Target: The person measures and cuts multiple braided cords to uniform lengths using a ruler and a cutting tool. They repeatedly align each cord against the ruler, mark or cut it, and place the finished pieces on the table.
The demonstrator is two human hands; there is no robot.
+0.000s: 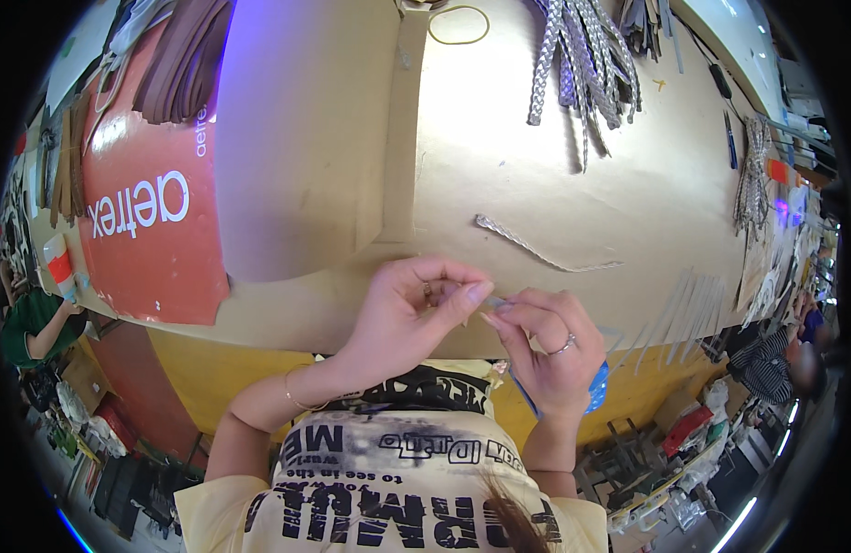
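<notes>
My left hand (416, 311) is above the near edge of the table, its thumb and forefinger pinched together. Close to its right, my right hand (556, 348), with a ring on one finger, is also in a pinch. A tiny pale bluish piece (496, 301) shows at the right fingertips; its kind is too small to tell. Whatever the left fingertips grip is hidden. Just beyond the hands a single silvery braided strip (545, 259) lies loose on the brown table covering (481, 166). Touching neither hand, it curves toward the right.
Silvery braided strips (582, 78) are bunched at the far side, near a yellow rubber band (459, 26). Thin grey strips (679, 318) hang over the right edge. A raised cardboard panel (305, 138), a red panel (153, 249) and brown strips (181, 64) occupy the left. A co-worker's green sleeve (34, 327) shows far left.
</notes>
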